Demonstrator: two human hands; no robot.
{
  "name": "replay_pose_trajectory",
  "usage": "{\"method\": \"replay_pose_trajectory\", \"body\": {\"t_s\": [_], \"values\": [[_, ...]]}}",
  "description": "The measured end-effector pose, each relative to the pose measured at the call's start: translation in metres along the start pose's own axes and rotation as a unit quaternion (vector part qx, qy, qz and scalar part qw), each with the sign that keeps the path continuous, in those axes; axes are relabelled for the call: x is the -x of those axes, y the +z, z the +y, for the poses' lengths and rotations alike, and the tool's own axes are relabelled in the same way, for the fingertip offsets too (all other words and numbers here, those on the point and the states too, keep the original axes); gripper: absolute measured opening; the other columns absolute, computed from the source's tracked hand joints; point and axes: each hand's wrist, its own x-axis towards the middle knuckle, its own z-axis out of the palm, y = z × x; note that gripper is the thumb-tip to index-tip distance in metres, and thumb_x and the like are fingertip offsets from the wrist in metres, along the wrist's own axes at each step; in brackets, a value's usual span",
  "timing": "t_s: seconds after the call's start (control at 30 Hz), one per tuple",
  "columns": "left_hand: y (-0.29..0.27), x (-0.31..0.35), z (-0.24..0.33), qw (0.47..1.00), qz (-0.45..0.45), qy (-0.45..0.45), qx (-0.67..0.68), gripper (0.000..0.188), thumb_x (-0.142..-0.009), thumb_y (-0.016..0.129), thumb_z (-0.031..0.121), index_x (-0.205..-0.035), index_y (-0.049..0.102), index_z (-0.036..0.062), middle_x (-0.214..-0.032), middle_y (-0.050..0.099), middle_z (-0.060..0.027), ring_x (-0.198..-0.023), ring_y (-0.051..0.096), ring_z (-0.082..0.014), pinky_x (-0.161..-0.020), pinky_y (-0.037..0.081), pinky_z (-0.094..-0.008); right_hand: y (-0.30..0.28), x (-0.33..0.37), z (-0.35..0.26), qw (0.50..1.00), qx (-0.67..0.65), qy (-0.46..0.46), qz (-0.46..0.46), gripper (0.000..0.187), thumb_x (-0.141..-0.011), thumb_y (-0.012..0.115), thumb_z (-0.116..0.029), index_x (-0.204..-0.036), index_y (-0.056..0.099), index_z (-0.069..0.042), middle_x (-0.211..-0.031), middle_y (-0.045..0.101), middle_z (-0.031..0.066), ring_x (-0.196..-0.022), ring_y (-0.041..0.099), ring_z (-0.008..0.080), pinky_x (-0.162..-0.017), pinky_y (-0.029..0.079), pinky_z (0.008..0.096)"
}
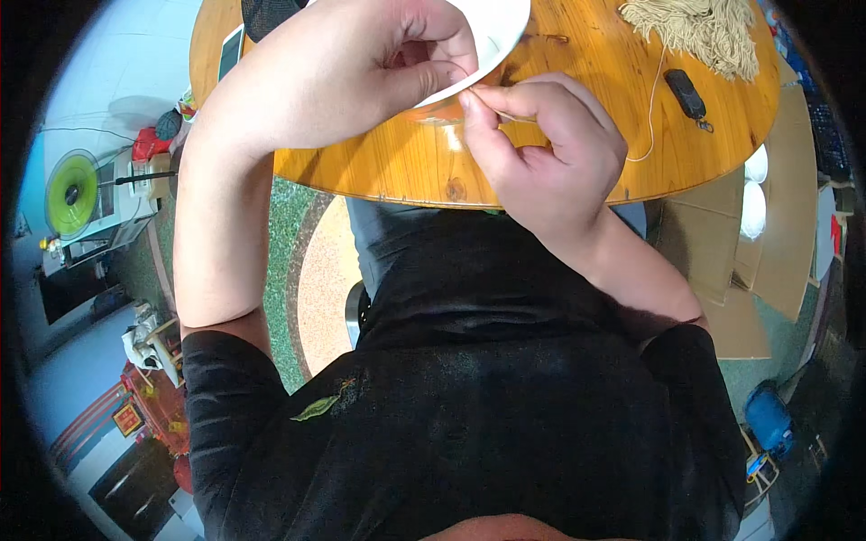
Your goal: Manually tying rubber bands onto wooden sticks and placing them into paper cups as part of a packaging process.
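Over the near side of a round wooden table (388,176), my two hands meet fingertip to fingertip. My left hand (419,59) is closed in a pinch beside the rim of a white bowl (499,32); what lies between its fingertips is too small to make out. My right hand (550,135) pinches a thin tan yarn strand (514,118) between thumb and forefinger. A bundle of beige yarn (699,32) lies at the far right, with a loose strand (653,108) trailing from it toward my right wrist. Part of the bowl is hidden behind my left hand.
A black key fob (687,94) lies right of the loose strand. At the far left are a phone (232,52) and a black mesh object (268,16). Beyond the table stand a green fan (72,192) on the left and cardboard (780,207) on the right.
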Motion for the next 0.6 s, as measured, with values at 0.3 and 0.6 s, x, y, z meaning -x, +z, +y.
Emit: {"method": "replay_pose_trajectory", "body": {"t_s": [0.3, 0.6], "values": [[0.004, 0.012, -0.007, 0.991, 0.102, 0.022, 0.085, 0.01, -0.095, 0.067, -0.005, -0.103, 0.071, -0.001, -0.093, 0.074, -0.0069, -0.086, 0.07, -0.0126, -0.077, 0.057, -0.0271, -0.023, -0.005, -0.01, 0.971, -0.104, 0.189, -0.105, 0.01, -0.09, 0.082, -0.005, -0.09, 0.073, -0.001, -0.085, 0.073, 0.0094, -0.079, 0.074, 0.0196, -0.072, 0.057, 0.0309], [0.042, 0.012, -0.014, 0.897, 0.206, 0.306, 0.242, 0.005, -0.099, 0.067, -0.003, -0.103, 0.07, -0.0033, -0.102, 0.075, -0.0123, -0.091, 0.072, -0.014, -0.084, 0.058, -0.0289, -0.017, -0.004, -0.003, 0.968, -0.178, 0.16, -0.07, 0.007, -0.099, 0.073, -0.005, -0.098, 0.071, 0.002, -0.091, 0.074, 0.0123, -0.081, 0.073, 0.0216, -0.077, 0.058, 0.0294]]}}
